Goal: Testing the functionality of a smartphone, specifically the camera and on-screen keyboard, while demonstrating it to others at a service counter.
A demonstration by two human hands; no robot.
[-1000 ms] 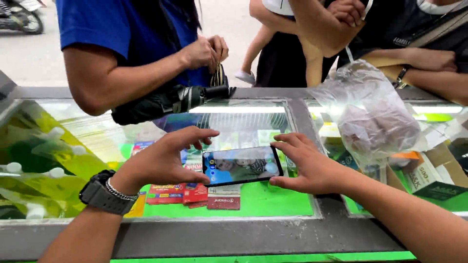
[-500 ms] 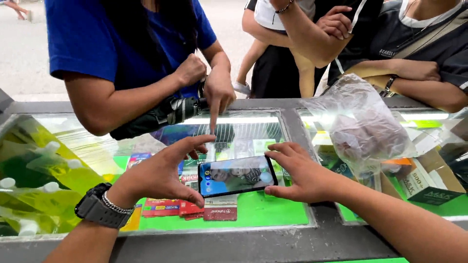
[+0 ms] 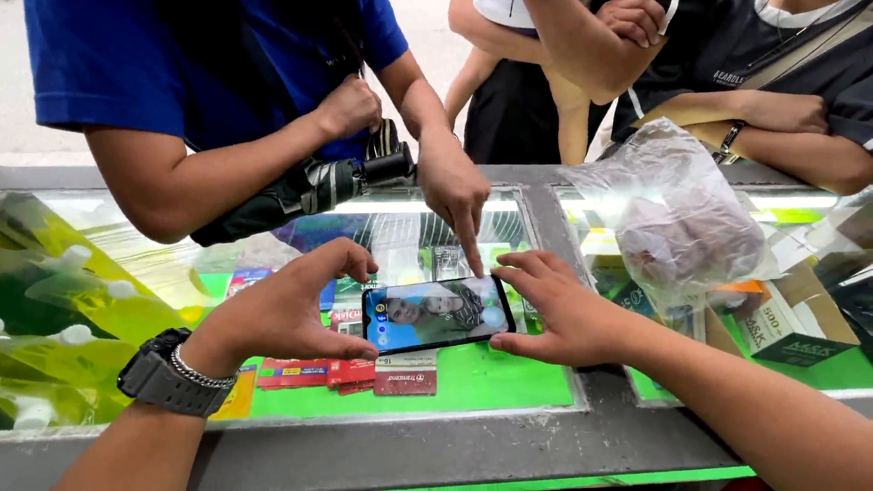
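Phone (image 3: 438,314), held flat and sideways just above the glass counter (image 3: 509,427), screen up and lit with a picture. But take in the big pieces first. That counter is a metal-framed display case running the whole width of the view, green lining under the glass, with small red and white card packs (image 3: 364,373) lying inside, right below the phone. Across it leans a person in a blue shirt (image 3: 182,55), a folded black umbrella (image 3: 300,191) tucked under one forearm, probably to keep the pointing hand free. Off to the right sits a crumpled clear plastic bag (image 3: 682,218) on the glass, and behind it more people with arms folded or resting on the far edge.

Now the small action. The left hand (image 3: 282,314), black watch and chain bracelet (image 3: 168,373) on its wrist, grips the phone's left short end: thumb underneath at the lower corner, forefinger curled over the top corner, a wide C-shaped pinch. The right hand (image 3: 555,309) takes the right end, thumb along the lower edge, fingers half spread over the upper corner, loosely curved, not clenched. Both ends supported that way, the screen stays level and readable from the far side, I'd say. And the other person's hand (image 3: 455,191) comes down, index finger (image 3: 473,250) straight, its tip right at the phone's top edge; touching or just short, I cannot tell.
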